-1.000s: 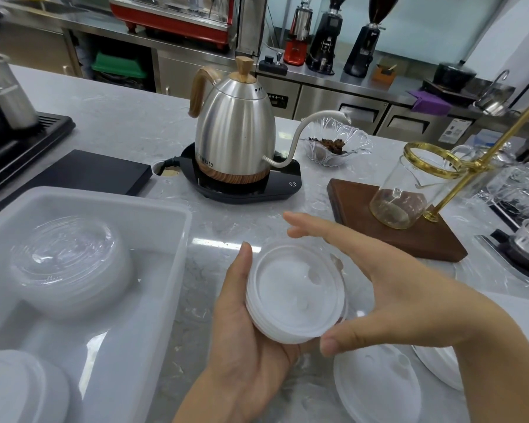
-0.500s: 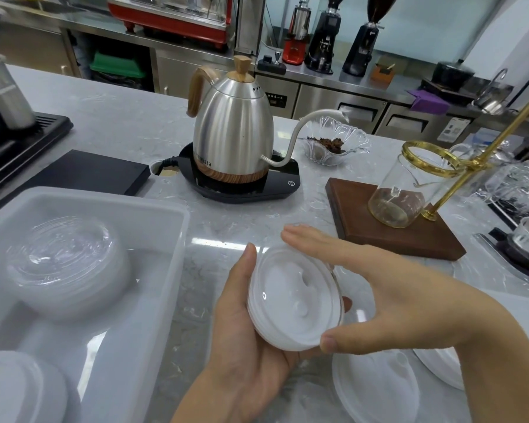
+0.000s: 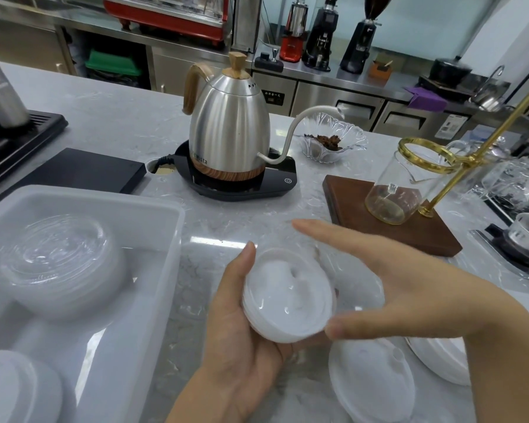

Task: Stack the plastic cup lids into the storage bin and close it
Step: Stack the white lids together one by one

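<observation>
You are at a pale marbled surface [image 3: 129, 117] in a café workspace, with a steel kettle [image 3: 229, 129] standing at its middle and grinders on the back counter behind it. In front of the kettle and to its left sits the open storage bin [image 3: 153, 270], already holding a stack of clear domed lids [image 3: 58, 264] and, nearer you, a stack of white lids [image 3: 9, 389], so part of the job looks done. In front of the kettle, close to you, your left hand [image 3: 242, 340] cradles a short stack of white lids [image 3: 287, 297] from below, thumb curled up its left edge and fingers wrapped under it. Your right hand [image 3: 409, 288] is spread wide, index finger reaching over the far rim and thumb against the near rim; whether it grips or only steadies the stack, you cannot tell. Loose lids [image 3: 373, 380] lie on the surface to the right of that stack, nearer you than the kettle. Left to do, by my reading: this stack into the bin, the loose ones after it, then closing; no bin cover shows. Compared with a second ago, the stack has tilted more toward you and your hands have drawn slightly nearer.
</observation>
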The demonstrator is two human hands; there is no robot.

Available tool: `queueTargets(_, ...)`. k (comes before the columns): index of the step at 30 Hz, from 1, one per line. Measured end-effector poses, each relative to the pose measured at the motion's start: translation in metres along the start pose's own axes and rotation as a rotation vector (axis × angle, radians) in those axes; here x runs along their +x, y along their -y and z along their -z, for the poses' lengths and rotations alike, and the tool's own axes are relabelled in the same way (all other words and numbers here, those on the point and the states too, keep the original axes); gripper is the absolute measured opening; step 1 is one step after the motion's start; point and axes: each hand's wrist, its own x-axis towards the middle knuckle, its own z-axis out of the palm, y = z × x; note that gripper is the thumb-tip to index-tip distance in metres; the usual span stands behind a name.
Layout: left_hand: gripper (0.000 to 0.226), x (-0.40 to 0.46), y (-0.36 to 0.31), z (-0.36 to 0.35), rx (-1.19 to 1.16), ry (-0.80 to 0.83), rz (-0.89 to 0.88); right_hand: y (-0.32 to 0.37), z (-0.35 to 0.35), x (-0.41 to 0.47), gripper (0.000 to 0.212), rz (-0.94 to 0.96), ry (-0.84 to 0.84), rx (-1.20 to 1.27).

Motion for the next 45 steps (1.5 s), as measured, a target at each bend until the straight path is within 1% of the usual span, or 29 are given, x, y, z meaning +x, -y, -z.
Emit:
queueTargets(1,0.067,0.004,-0.003,-0.003,-0.018,-0.066,-0.049,-0.004,0.002,-0.005,0.081,-0.015,-0.068,-0.001)
queueTargets(2,0.063,0.003,-0.004,-0.004,-0.016,-0.150,-0.077,-0.013,0.004,-0.007,0.081,-0.021,-0.070,-0.029)
queueTargets(5,0.054,0.006,-0.006,-0.004,-0.033,-0.239,-0.125,-0.026,0.009,-0.007,0.062,-0.098,-0.085,-0.187)
queueTargets(6,0.052,0.006,-0.006,-0.005,-0.038,-0.272,-0.133,-0.027,0.008,-0.007,0.059,-0.121,-0.047,-0.221)
queueTargets(9,0.051,0.005,-0.005,-0.005,-0.039,-0.285,-0.145,-0.030,-0.002,-0.006,0.063,-0.252,0.072,-0.241)
queueTargets(12,0.060,0.005,-0.006,-0.006,-0.028,-0.313,-0.106,-0.030,-0.011,-0.010,0.066,-0.318,0.107,-0.246)
queueTargets(17,0.068,0.007,-0.009,-0.004,-0.031,-0.304,-0.104,-0.027,-0.019,-0.026,0.074,-0.405,0.102,-0.300)
queueTargets(19,0.068,0.006,-0.006,-0.003,-0.020,-0.288,-0.093,-0.027,-0.025,-0.034,0.082,-0.460,0.113,-0.352)
queueTargets(21,0.063,0.005,-0.004,-0.004,-0.010,-0.272,-0.078,-0.026,-0.031,-0.038,0.091,-0.493,0.122,-0.427)
queueTargets(23,0.068,0.004,-0.005,-0.006,-0.003,-0.262,-0.066,-0.024,-0.037,-0.036,0.096,-0.497,0.131,-0.486)
queueTargets(26,0.082,0.003,-0.006,-0.007,-0.010,-0.260,-0.059,-0.021,-0.045,-0.028,0.088,-0.466,0.150,-0.555)
queueTargets(29,0.081,0.004,-0.007,-0.005,-0.015,-0.265,-0.061,-0.020,-0.042,-0.025,0.080,-0.430,0.152,-0.521)
queueTargets(33,0.074,0.005,-0.006,-0.004,-0.003,-0.281,-0.070,-0.022,-0.032,-0.023,0.070,-0.325,0.094,-0.374)
queueTargets(37,0.082,0.004,-0.006,-0.003,0.019,-0.261,-0.069,-0.022,-0.022,-0.025,0.057,-0.230,-0.013,-0.282)
queueTargets(39,0.084,0.005,-0.006,-0.003,0.020,-0.242,-0.068,-0.023,-0.016,-0.026,0.046,-0.188,-0.110,-0.296)
queueTargets(42,0.083,0.005,-0.006,-0.002,0.025,-0.247,-0.069,-0.022,-0.010,-0.027,0.032,-0.096,-0.309,-0.275)
queueTargets(44,0.076,0.005,-0.005,0.000,0.048,-0.239,-0.076,-0.020,-0.009,-0.026,0.033,-0.027,-0.425,-0.222)
queueTargets(45,0.068,0.004,-0.005,0.001,0.058,-0.232,-0.081,-0.018,-0.011,-0.025,0.035,0.008,-0.462,-0.190)
